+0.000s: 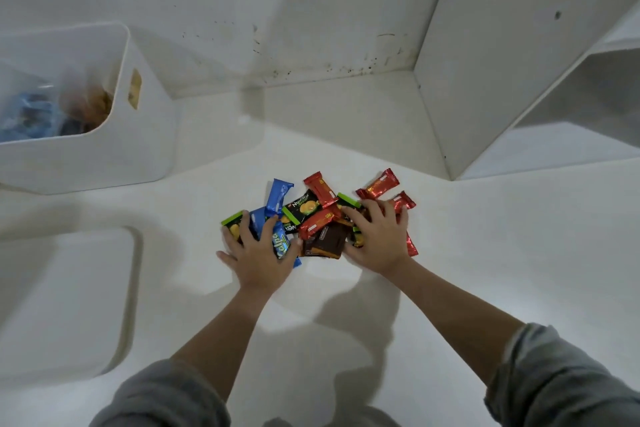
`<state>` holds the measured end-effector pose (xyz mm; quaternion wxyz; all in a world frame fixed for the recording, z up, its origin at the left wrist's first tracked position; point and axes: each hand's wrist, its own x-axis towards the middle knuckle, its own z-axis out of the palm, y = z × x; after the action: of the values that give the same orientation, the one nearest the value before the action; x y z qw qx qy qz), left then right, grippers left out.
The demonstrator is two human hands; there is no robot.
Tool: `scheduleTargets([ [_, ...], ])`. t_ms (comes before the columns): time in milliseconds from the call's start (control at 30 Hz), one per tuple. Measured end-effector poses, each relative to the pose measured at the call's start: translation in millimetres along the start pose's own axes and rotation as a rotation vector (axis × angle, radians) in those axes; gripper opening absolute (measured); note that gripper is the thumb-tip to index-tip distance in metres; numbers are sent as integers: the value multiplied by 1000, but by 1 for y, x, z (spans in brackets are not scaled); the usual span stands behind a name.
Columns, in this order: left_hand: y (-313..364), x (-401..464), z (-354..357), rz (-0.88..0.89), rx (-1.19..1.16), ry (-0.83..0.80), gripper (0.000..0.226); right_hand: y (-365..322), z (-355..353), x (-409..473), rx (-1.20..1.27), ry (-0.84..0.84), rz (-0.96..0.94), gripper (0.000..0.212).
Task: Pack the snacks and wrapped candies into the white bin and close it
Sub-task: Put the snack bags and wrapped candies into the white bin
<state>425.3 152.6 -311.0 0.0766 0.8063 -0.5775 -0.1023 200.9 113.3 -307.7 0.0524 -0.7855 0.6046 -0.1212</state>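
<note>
At the lower left of the frame the white lid (65, 302) lies off. At centre, the left hand (259, 253) and right hand (377, 239) press spread-fingered on a pile of snack packets (322, 218), gripping nothing. The white bin (145, 135), upper left, is partly filled; this pile and closing remain.

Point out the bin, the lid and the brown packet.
bin (86, 163): head view, front wall.
lid (65, 302): head view, flat top, centre.
brown packet (329, 241): head view, middle of the wrapper.
</note>
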Motion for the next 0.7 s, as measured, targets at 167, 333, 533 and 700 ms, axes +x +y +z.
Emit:
scheduleTargets([
  [167, -4, 0, -2, 16, -15, 80, 53, -2, 2, -3, -5, 27, 6, 32],
  [333, -10, 1, -6, 88, -74, 131, 45, -2, -8, 0, 50, -44, 21, 26],
  [533, -15, -1, -24, 33, -275, 23, 39, -11, -29, -2, 427, -38, 280, 11],
  [700, -35, 1, -48, -32, -481, 4, 36, -39, -53, 0, 650, 51, 571, 21],
])
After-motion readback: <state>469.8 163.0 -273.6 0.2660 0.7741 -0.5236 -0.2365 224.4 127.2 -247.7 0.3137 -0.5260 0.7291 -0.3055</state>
